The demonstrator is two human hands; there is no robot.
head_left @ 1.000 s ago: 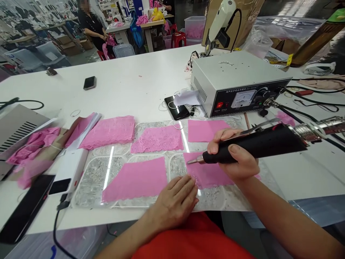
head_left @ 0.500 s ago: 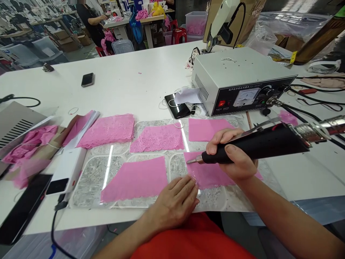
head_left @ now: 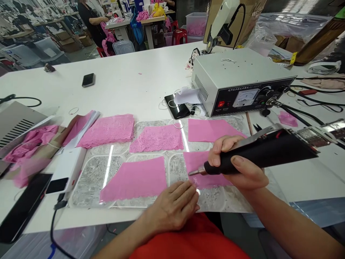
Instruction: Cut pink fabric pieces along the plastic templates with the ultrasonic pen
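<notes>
My right hand (head_left: 239, 165) is wrapped round a black handheld tool (head_left: 261, 153) with a metal tip, which points left over the lower right pink fabric piece (head_left: 199, 163). Palm down, my left hand (head_left: 179, 203) lies at that piece's lower left corner, its fingers together; whether they pinch the edge is hidden. Left of it lies a plain pink piece (head_left: 138, 176). Behind are a lacy pink piece (head_left: 159, 138), a lacy pink stack (head_left: 110, 129) and another plain piece (head_left: 210, 129). Most of these rest on a clear patterned mat (head_left: 91, 183).
A grey control box (head_left: 242, 79) stands at the back right, cabled to the tool. Near it lies a black phone (head_left: 178, 108). At the left are a white device (head_left: 67, 169) and bundled pink fabric (head_left: 32, 144). A person (head_left: 93, 25) sits in the background.
My right hand and the tool have moved slightly right and down, bringing the tip lower over the fabric, nearer my left fingertips. My left hand has barely shifted.
</notes>
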